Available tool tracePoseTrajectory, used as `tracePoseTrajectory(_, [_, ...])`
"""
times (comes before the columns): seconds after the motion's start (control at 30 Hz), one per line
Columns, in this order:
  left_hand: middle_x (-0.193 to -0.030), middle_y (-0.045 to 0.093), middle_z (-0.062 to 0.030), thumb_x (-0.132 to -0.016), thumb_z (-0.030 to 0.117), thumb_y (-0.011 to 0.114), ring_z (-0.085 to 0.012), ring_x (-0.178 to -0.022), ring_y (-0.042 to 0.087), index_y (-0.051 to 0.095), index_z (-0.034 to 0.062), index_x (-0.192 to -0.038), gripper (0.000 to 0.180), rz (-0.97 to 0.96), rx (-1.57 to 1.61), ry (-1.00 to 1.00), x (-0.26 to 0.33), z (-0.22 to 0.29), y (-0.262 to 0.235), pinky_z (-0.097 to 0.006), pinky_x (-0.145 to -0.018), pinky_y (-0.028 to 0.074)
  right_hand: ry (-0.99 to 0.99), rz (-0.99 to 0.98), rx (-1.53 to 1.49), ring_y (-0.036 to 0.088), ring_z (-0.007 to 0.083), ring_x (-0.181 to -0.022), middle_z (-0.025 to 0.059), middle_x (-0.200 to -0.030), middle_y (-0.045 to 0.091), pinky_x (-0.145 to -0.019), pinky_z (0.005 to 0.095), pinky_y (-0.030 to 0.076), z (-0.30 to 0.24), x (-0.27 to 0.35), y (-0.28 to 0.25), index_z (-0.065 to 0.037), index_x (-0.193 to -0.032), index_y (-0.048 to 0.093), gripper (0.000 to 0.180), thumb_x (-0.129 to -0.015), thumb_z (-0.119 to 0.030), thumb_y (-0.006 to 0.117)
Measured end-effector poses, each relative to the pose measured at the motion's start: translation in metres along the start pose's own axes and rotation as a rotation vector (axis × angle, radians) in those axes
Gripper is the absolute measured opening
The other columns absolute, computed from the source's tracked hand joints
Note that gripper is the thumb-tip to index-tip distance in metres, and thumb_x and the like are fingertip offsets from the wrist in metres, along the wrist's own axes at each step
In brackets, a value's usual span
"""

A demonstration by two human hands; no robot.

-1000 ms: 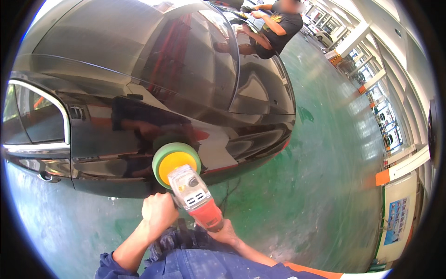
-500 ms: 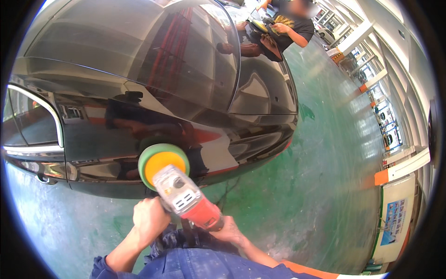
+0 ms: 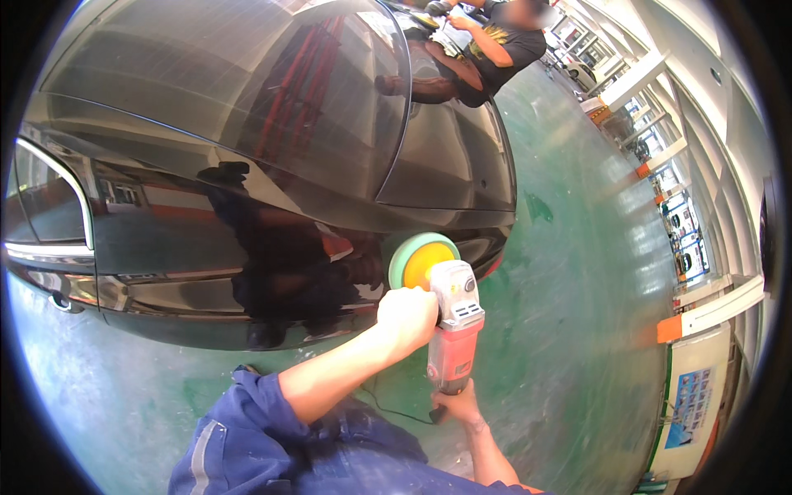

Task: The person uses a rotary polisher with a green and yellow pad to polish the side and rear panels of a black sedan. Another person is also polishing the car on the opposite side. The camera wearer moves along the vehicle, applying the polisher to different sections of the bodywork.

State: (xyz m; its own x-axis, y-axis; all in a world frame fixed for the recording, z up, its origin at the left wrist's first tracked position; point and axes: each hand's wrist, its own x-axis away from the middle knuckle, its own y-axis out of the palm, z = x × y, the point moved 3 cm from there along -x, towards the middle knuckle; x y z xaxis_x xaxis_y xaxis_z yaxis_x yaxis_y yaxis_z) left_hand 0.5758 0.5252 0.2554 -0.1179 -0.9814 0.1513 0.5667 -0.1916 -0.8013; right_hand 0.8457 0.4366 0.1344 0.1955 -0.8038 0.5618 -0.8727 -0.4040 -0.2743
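With both hands I hold a red and grey car polisher (image 3: 452,351). My left hand (image 3: 407,317) is closed at the side of its head, where the side handle is mostly hidden by the fingers. The fingers of my right hand (image 3: 459,403) wrap around the rear end of the red body. A round pad (image 3: 399,262), green with a yellow backing, faces the rear side panel of a glossy black car (image 3: 165,239). It appears to rest against the paint near the tail; the contact face is hidden.
A black cord (image 3: 388,410) trails from the polisher's rear over the green floor (image 3: 569,330). Across the car, another person (image 3: 507,49) in a black shirt leans over the trunk with a tool. White pillars with orange bases (image 3: 709,313) line the right.
Both hands have carried the polisher to the right along the car's side toward its tail, and its body now points more upright. The other person has shifted along the trunk, leaning further left.
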Motion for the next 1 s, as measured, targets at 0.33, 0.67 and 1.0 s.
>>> tracePoseTrajectory(0.33, [-0.077, 0.071, -0.0248, -0.069, 0.010, 0.066, -0.0382, -0.073, 0.073, 0.074, -0.0012, -0.075, 0.015, -0.079, -0.019, -0.170, 0.105, -0.063, -0.021, -0.046, -0.068, 0.059, 0.012, -0.096, 0.188, 0.068, 0.0140, -0.066, 0.0060, -0.077, 0.070, -0.060, 0.0316, 0.054, 0.001, 0.035, 0.086, 0.001, -0.094, 0.069, 0.027, -0.074, -0.013, 0.080])
tracePoseTrajectory(0.67, [-0.072, 0.068, -0.0266, -0.069, 0.013, 0.068, -0.0419, -0.068, 0.070, 0.070, -0.0018, -0.069, 0.015, 0.068, -0.048, -0.388, 0.273, -0.206, -0.051, -0.049, -0.067, 0.058, -0.096, -0.201, 0.262, 0.071, 0.0172, -0.091, 0.0122, -0.098, 0.076, -0.083, 0.0348, 0.055, 0.007, 0.068, 0.270, 0.002, -0.108, 0.071, 0.041, -0.073, -0.017, 0.083])
tracePoseTrajectory(1.0, [-0.069, 0.067, -0.0256, -0.071, 0.011, 0.069, -0.0418, -0.066, 0.069, 0.065, 0.0007, -0.074, 0.012, 0.242, -0.037, -0.561, 0.408, -0.344, -0.069, -0.048, -0.067, 0.057, -0.178, -0.294, 0.429, 0.073, 0.0291, -0.097, 0.0193, -0.102, 0.075, -0.086, 0.0379, 0.056, -0.025, 0.080, 0.430, -0.001, -0.112, 0.070, 0.047, -0.074, -0.025, 0.082])
